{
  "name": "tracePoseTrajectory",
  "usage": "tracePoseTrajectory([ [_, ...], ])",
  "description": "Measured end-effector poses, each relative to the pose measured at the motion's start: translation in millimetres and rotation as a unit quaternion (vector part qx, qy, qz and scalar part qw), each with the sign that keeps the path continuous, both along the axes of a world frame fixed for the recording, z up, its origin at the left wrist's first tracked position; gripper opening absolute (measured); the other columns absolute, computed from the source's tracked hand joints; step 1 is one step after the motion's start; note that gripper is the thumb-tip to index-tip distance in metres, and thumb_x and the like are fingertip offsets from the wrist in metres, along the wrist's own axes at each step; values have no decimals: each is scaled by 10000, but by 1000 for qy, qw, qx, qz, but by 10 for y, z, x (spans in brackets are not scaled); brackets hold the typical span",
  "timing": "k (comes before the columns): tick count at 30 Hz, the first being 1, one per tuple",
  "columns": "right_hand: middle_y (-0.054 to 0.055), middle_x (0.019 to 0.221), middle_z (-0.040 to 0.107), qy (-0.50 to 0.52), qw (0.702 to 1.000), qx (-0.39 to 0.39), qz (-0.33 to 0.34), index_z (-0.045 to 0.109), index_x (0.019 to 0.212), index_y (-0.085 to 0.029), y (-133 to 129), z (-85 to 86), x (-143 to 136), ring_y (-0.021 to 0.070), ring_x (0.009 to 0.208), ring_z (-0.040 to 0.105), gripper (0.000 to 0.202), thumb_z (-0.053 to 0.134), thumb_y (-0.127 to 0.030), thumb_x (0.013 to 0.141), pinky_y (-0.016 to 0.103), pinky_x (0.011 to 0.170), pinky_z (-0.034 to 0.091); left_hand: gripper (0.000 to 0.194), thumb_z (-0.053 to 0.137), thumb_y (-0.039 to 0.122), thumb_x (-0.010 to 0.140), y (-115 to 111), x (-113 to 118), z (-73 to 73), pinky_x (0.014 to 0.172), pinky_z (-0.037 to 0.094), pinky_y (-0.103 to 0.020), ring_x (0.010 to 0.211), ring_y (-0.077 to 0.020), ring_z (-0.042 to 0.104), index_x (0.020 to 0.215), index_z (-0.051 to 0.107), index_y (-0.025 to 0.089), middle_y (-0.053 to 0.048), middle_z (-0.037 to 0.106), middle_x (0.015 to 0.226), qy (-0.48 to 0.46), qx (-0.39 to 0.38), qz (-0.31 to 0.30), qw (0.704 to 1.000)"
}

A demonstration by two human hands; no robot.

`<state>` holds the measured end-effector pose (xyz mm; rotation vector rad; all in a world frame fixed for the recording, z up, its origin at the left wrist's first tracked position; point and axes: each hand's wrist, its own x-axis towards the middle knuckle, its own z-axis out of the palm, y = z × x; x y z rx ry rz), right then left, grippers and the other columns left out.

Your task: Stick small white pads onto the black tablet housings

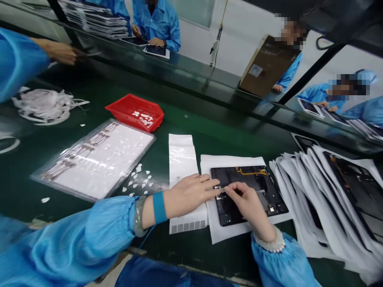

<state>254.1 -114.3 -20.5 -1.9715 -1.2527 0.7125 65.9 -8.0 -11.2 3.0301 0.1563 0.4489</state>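
A black tablet housing [239,211] with an orange flex cable [253,171] lies on white foam sheets [233,160]. My left hand [188,195], wearing a blue wrist strap [159,207], reaches across to the housing's left edge with its fingers stretched out. Over that same edge, my right hand [248,203] pinches with thumb and index finger, close to the left fingertips. A tiny pale piece seems to be in the pinch, too small to name. Under my left forearm runs a white backing strip [181,159] with grey square stickers [188,227] at its near end.
Stacked housings between foam sheets [311,199] stand at right. Leftward are a clear-covered board [119,147] with thin wired parts, loose white bits [145,181], a red bin [128,107] and tangled white strips [44,103]. A co-worker's hand [58,51] reaches in at upper left.
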Motion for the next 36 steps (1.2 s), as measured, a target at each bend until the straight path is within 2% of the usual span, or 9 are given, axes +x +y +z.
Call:
tracePoseTrajectory([
  [3,62,787,633,-60,997,46,-19,633,647,-211,28,-93,-26,247,878,521,320,562,-485,797,404,840,390,186,457,175,941,92,202,-159,787,472,-313,991,-206,563,1063,597,177,-56,619,1104,10,13,-29,999],
  [5,65,820,624,-87,994,57,-39,630,639,-216,27,-144,-40,254,911,494,310,556,-466,806,425,881,360,159,464,170,939,136,240,-238,806,477,-312,980,-197,570,1002,610,171,-51,630,1066,11,3,-38,999],
  [7,60,831,616,-100,992,59,-57,630,646,-222,21,-183,-54,254,922,476,285,552,-441,811,430,902,339,174,457,143,936,162,232,-279,838,480,-312,996,-192,571,1024,607,162,-57,628,1081,5,-6,-46,999],
  [22,51,827,609,-128,988,64,-64,642,651,-237,15,-231,-95,250,916,460,271,543,-419,826,419,878,330,176,461,138,926,169,203,-285,853,501,-347,1000,-218,571,1026,605,147,-82,618,1044,-2,-31,-43,999],
  [32,46,815,601,-127,988,59,-64,627,640,-236,16,-225,-95,250,915,456,253,549,-397,818,419,877,331,187,437,151,941,166,195,-307,858,481,-335,1015,-212,553,1056,584,151,-82,605,1054,-5,-28,-44,999],
  [36,45,814,602,-133,987,60,-61,626,639,-236,13,-222,-91,248,907,459,255,548,-398,820,419,873,332,209,423,150,944,163,195,-311,841,471,-328,985,-206,550,1101,562,156,-83,593,1071,3,-4,-44,999],
])
